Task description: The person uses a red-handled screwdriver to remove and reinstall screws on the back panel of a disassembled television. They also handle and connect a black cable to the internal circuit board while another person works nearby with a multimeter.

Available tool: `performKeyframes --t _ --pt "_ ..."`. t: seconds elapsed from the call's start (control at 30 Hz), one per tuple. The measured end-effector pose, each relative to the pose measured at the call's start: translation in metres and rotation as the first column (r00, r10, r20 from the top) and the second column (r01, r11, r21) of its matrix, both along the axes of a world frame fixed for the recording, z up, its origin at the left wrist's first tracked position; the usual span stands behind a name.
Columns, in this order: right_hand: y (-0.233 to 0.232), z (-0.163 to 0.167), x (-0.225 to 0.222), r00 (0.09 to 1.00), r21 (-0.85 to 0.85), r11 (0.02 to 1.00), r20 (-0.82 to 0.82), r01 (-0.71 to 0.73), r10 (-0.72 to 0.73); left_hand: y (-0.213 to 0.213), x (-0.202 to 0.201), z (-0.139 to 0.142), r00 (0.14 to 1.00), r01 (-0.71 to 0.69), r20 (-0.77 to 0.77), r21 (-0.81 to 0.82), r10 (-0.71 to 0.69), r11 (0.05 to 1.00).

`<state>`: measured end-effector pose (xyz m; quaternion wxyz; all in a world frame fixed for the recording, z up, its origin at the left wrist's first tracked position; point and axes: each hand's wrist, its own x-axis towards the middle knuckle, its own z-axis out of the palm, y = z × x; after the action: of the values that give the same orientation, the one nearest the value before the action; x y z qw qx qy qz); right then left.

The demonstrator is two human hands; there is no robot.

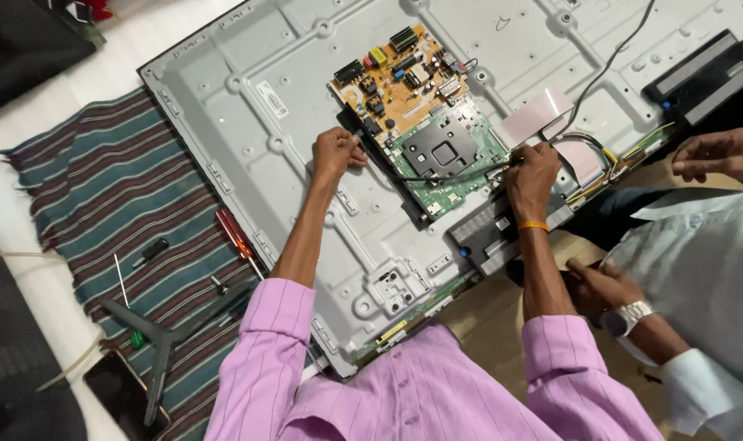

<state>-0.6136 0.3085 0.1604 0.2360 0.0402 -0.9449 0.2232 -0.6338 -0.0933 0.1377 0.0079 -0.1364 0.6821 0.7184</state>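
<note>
Left hand (335, 152) is curled into a loose fist, resting on the metal back panel (249, 122) just beside the green circuit board (449, 159). Right hand (533, 175) is pinched narrow on a black cable (461, 174) at the board's other edge. Red screwdriver (234, 234) lies outside the left arm.

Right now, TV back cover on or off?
Off: the bare metal rear panel and both circuit boards are exposed.
</note>
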Motion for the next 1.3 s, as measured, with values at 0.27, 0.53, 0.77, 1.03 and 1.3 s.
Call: performKeyframes --t 0.27,0.53,0.77,1.03,1.3 --pt "-0.006 0.001 0.001 1.0 0.016 1.0 -0.023 -0.021 0.021 -0.001 -0.002 -0.008 0.999 0.005 -0.036 0.027 -0.004 1.0" --pt "-0.011 0.01 -0.008 1.0 0.026 1.0 0.003 -0.008 0.008 0.009 0.011 0.039 0.997 0.064 0.061 -0.139 -0.056 0.988" --pt "-0.018 0.041 0.053 0.976 -0.06 0.998 -0.219 -0.017 0.004 0.023 0.115 0.059 0.96 -0.069 -0.278 -0.333 -0.028 0.94" --pt "-0.037 0.01 0.246 0.976 -0.335 0.926 -0.064 0.175 -0.207 0.004 0.314 0.068 0.97 -0.244 -0.096 -0.45 0.225 0.859" --pt "-0.033 -0.086 0.25 0.916 -0.799 0.448 0.358 0.401 -0.18 0.006 0.387 0.063 0.982 -0.125 0.041 -0.595 0.186 0.794"
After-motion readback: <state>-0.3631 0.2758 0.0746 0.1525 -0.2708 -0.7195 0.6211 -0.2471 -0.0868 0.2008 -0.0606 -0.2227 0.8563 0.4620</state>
